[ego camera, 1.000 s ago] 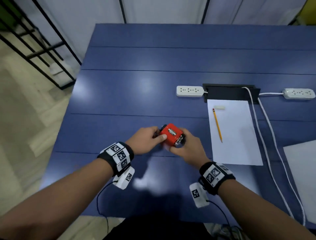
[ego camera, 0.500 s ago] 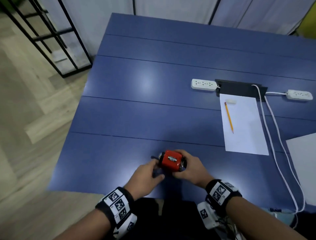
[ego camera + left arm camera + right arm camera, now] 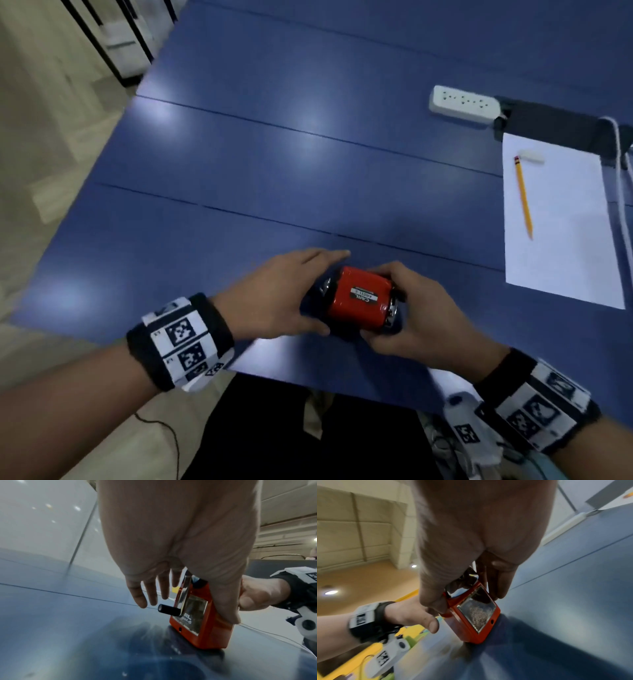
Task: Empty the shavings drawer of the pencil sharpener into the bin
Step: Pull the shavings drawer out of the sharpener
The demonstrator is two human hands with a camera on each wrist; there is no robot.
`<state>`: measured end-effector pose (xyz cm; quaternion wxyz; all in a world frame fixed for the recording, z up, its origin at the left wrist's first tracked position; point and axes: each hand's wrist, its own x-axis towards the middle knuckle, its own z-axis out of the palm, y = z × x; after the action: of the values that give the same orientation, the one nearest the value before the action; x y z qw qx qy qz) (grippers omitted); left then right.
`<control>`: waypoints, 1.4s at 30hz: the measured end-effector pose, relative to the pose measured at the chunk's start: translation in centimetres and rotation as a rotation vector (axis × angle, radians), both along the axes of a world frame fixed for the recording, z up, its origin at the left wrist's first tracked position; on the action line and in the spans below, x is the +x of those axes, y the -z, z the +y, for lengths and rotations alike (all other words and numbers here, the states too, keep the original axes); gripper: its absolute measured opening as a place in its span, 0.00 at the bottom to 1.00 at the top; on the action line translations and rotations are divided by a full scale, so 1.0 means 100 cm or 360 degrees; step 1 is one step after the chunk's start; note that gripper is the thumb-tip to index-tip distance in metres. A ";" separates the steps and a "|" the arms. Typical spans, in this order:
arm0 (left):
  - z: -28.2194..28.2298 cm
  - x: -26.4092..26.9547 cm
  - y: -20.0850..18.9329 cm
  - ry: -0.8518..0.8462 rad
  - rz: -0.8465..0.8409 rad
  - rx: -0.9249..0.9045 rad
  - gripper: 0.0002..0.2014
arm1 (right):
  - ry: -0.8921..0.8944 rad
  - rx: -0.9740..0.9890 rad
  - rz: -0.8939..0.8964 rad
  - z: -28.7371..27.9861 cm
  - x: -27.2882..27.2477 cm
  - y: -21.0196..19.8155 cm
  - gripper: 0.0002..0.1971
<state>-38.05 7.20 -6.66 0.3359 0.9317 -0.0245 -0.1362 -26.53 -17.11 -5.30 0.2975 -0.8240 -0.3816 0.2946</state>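
The right hand (image 3: pixel 407 315) is clamped round the red pencil sharpener (image 3: pixel 359 298), thumb on the near side and fingers curled over the far end, pinning it to the blue table (image 3: pixel 274 178) at the lower centre of the head view, close to the near edge. The left hand (image 3: pixel 274 298) lies beside the sharpener's crank end with its fingers straight and spread, thumb against the red body, gripping nothing. Compared with a second ago, the sharpener has come toward the person from mid-table, and the left fingers, then pressed on the casing, have opened out. I judge this a repositioning before the drawer is pulled; no bin shows in any view. The body is a glossy, rounded-cornered red box, apparently hard plastic, with a chrome crank arm ending in a black cylindrical knob (image 3: pixel 169 609). The clear shavings drawer (image 3: pixel 476 613) sits fully inside, pale curly shavings visible behind its scuffed window. At the right of the head view lie a white sheet (image 3: pixel 555 222), a yellow pencil (image 3: pixel 523 197) and a power strip (image 3: pixel 462 108).
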 end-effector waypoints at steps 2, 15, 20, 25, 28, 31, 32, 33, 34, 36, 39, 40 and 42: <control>-0.004 0.007 0.004 0.0048 -0.0004 -0.0035 0.53 | -0.0078 -0.0006 -0.0078 -0.002 0.003 0.004 0.37; -0.002 0.015 0.011 0.0092 -0.0216 0.0055 0.44 | -0.0208 0.0062 -0.0375 -0.005 0.015 0.015 0.33; -0.006 0.008 0.017 -0.0025 -0.0157 0.0046 0.44 | -0.0163 0.0023 -0.0359 -0.005 0.010 0.011 0.30; -0.012 -0.001 0.010 -0.0049 -0.0084 0.0138 0.45 | -0.0087 0.0014 -0.0275 -0.008 0.005 0.010 0.29; -0.019 -0.008 -0.005 -0.0066 -0.0234 0.0187 0.53 | -0.0008 0.0070 -0.0212 -0.011 -0.002 0.016 0.38; -0.029 -0.010 -0.022 -0.0055 -0.0369 0.0306 0.56 | 0.0048 0.0141 -0.0218 -0.017 -0.013 0.025 0.47; -0.032 -0.010 -0.027 -0.0070 -0.0363 0.0379 0.56 | 0.0076 0.0169 -0.0216 -0.018 -0.017 0.027 0.47; -0.033 -0.010 -0.030 -0.0127 -0.0333 0.0447 0.56 | 0.0099 0.0188 -0.0218 -0.018 -0.019 0.028 0.46; -0.034 -0.012 -0.031 -0.0230 -0.0283 0.0502 0.54 | 0.0113 0.0194 -0.0224 -0.019 -0.021 0.028 0.45; -0.034 -0.021 -0.027 -0.0490 -0.0183 0.0559 0.43 | 0.0133 0.0195 -0.0225 -0.019 -0.023 0.029 0.44; -0.035 -0.036 -0.003 -0.0559 -0.0009 0.0569 0.26 | 0.0133 0.0222 -0.0167 -0.019 -0.018 0.031 0.42; -0.036 -0.040 0.006 -0.0520 0.0031 0.0527 0.22 | 0.0118 0.0231 -0.0109 -0.019 -0.015 0.032 0.42; -0.036 -0.047 0.016 -0.0490 -0.0005 0.0426 0.21 | 0.0066 0.0229 0.0025 -0.018 -0.010 0.029 0.42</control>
<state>-42.79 3.60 -8.21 0.2261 0.9609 0.1360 -0.0837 -27.54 -18.92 -8.24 0.3649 -0.8060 -0.3823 0.2666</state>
